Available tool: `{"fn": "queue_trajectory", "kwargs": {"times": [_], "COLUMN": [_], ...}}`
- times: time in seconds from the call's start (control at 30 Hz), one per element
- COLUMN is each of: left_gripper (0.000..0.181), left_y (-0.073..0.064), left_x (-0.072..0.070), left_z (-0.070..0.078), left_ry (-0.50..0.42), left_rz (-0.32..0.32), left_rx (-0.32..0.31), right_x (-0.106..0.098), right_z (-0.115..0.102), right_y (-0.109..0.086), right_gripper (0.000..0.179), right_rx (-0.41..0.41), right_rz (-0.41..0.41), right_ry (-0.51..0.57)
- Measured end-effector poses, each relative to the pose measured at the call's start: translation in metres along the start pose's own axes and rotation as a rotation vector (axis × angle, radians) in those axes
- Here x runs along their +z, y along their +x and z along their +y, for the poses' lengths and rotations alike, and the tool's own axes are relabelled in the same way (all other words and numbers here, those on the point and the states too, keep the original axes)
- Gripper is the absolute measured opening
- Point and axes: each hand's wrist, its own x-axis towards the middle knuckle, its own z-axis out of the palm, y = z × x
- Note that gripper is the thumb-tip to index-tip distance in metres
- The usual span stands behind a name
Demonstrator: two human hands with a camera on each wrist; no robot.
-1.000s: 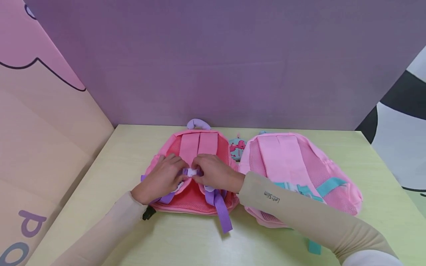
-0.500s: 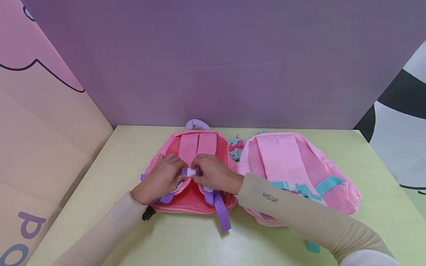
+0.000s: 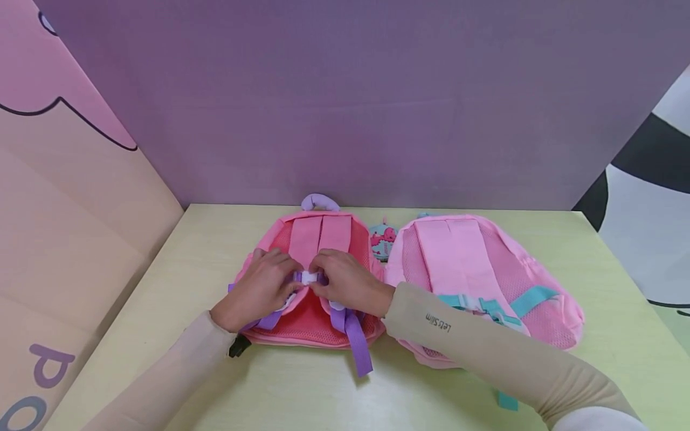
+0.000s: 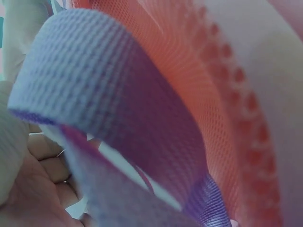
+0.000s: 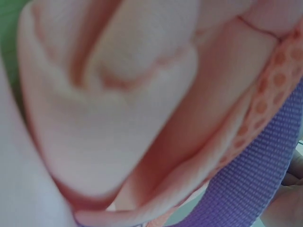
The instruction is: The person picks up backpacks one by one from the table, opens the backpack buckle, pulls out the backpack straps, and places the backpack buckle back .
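A coral-pink child's backpack [image 3: 323, 326] lies back side up, with a lilac top handle [image 3: 320, 202] and purple straps. Across its two shoulder straps, a white chest buckle [image 3: 308, 278] sits on short purple webbing. My left hand [image 3: 264, 284] pinches the webbing at the buckle's left end. From the other side, my right hand [image 3: 345, 278] pinches it at the right end. Fingertips partly cover the buckle, and its halves look joined. In the left wrist view a purple strap loop [image 4: 94, 80] hides much of the hand. Purple webbing [image 5: 251, 170] crosses the right wrist view.
A lighter pink backpack [image 3: 458, 257] with teal straps lies on the right, partly under my right forearm. Between the two bags is a round teal-and-pink pouch [image 3: 383, 240]. A purple panel [image 3: 345, 108] rises behind the pale table [image 3: 280, 395].
Both hands stay at the white buckle with almost no movement. The whole head view has shifted very slightly.
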Motion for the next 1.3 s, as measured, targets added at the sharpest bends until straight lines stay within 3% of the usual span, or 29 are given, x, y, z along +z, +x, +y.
{"fn": "queue_trajectory", "kwargs": {"times": [0.9,1.3], "left_gripper": [0.040,0.041], "left_y": [0.0012,0.0019], "left_x": [-0.0007,-0.0012], "left_z": [0.0009,-0.0003], "left_ry": [0.041,0.028], "left_rz": [0.008,0.015], "left_rx": [0.014,0.009], "right_x": [-0.0020,-0.0018], "right_z": [-0.0001,-0.0006], "right_y": [-0.0014,-0.0021], "right_gripper": [0.026,0.028], "right_rx": [-0.045,-0.028], "right_rz": [0.051,0.044], "right_ry": [0.001,-0.011]}}
